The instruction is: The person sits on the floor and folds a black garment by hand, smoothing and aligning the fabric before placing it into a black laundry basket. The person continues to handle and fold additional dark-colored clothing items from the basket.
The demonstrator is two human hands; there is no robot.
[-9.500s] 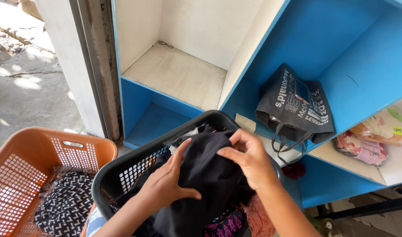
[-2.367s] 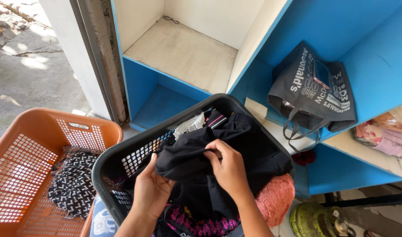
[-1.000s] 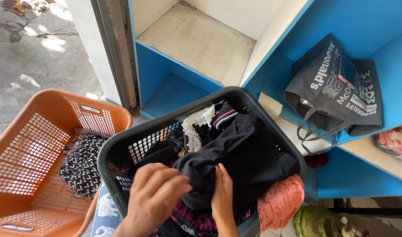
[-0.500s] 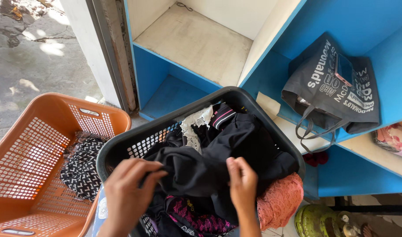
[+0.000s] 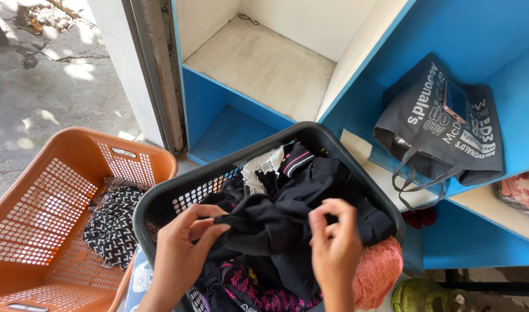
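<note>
While both hands pinch the black garment atop the heaped black laundry basket, left hand grips its edge and right hand bunches a fold, lifting it off the pile. Pink-patterned cloth and white lace crowd underneath. Orange basket sits left, grey tote bag on blue shelf.

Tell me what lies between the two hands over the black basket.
In the head view, a stretch of black garment spans from the left hand to the right hand, both pinching it above the black basket.
</note>
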